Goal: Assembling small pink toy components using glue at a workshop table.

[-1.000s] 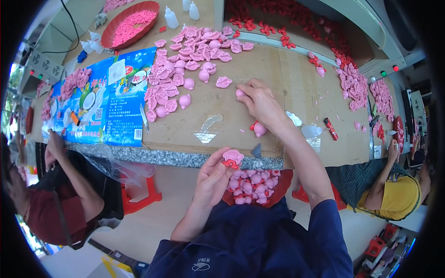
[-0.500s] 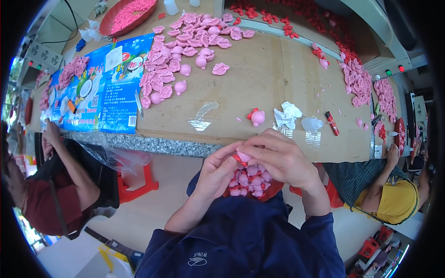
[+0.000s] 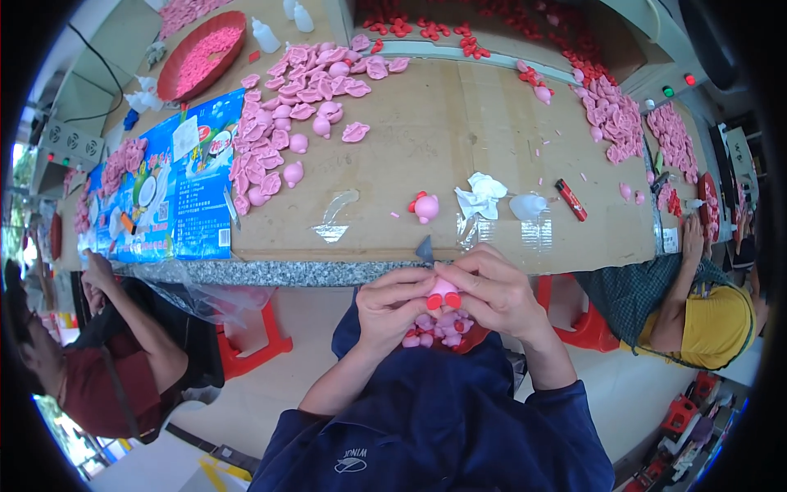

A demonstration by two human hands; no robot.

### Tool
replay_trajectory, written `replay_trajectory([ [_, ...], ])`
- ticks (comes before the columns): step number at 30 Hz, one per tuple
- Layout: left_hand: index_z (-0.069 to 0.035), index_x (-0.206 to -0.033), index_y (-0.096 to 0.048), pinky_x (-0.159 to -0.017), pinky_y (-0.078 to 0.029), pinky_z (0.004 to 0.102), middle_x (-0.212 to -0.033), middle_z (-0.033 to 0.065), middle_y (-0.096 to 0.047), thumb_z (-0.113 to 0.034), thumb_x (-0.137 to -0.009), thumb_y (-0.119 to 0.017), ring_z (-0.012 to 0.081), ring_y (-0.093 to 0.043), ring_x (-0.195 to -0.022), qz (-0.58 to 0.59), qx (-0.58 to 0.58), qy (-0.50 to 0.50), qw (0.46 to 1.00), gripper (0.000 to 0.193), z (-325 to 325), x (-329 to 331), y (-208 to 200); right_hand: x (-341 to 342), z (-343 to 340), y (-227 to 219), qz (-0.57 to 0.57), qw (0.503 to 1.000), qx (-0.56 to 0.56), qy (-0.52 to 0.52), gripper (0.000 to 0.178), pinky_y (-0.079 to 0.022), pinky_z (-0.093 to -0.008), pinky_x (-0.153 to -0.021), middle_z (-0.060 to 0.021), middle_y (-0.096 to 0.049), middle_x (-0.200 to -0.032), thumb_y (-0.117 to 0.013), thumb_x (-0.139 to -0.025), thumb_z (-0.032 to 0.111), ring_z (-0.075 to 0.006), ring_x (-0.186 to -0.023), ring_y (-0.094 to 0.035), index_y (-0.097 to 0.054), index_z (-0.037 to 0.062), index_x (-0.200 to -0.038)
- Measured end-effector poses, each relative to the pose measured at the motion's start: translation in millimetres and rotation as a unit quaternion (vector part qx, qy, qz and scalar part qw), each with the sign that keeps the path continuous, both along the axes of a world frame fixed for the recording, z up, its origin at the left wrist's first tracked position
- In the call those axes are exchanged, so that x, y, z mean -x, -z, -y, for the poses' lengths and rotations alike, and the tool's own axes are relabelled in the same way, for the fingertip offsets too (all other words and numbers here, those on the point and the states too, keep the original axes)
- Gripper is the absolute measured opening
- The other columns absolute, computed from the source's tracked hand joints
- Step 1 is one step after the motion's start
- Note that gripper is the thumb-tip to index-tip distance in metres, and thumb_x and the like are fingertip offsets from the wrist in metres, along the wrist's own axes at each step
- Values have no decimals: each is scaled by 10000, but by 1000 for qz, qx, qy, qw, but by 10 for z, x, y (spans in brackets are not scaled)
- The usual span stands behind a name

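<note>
Light is bright & fairly even o'all. Daylight thru window [image 3: 49,416], 8 o'clock, is overexposed, w/ a bluish cast. Shelf opening [image 3: 525,51] at 1 o'clock is in shadow, dimmer than the bench. Small glare on clear tape [image 3: 330,233] btwn 9 & 10, nr centre; sheen on plastic film [image 3: 193,287], btwn 8 & 9. L hand [image 3: 389,307] & R hand [image 3: 500,291], twd 5, well lit, slightly soft. Fisheye distortion: bench edge [image 3: 270,273] bows, corners black, far co-worker [image 3: 744,252] at 3 squeezed & blurry.
</note>
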State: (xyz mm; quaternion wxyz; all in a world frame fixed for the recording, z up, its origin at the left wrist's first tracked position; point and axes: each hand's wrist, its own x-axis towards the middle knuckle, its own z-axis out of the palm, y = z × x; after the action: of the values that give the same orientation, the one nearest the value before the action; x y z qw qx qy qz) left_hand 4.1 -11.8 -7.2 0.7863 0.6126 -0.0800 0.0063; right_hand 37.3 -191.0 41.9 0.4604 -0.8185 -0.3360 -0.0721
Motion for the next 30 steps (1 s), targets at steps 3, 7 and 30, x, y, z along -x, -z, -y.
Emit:
replay_trajectory([
  [3, 9, -830, -676, -782, -498, 291, -992, 165, -629, 135, -685, -630, 210, -615, -883, -31, 161, -2, 987, 198, 118, 12, 171, 69, -19, 36, -43, 994, -94, 24, 417, -450, -289, -600, -76, -597, -789, -739, -592, 35, -202, -688, -551, -653, -6, -997],
  [7, -41, -774, -653, -757, -510, 337, -922, 124, -632, -41, -710, -721, 205, -604, -830, -105, 319, 5, 942, 93, 201, 48, 246, 145, -102, 146, -4, 983, -171, 65, 506, -432, -277, -573, -58, -595, -748, -797, -506, 137, -175, -668, -548, -672, 5, -978],
  [30, -112, -908, -629, -866, -453, 336, -1005, 78, -595, -189, -742, -720, 208, -532, -988, -219, 441, 109, 864, 205, 255, 286, 319, 479, -255, 82, 61, 974, -119, 184, 422, -444, -277, -534, -69, -596, -710, -806, -510, 125, -187, -610, -548, -675, -15, -886],
])
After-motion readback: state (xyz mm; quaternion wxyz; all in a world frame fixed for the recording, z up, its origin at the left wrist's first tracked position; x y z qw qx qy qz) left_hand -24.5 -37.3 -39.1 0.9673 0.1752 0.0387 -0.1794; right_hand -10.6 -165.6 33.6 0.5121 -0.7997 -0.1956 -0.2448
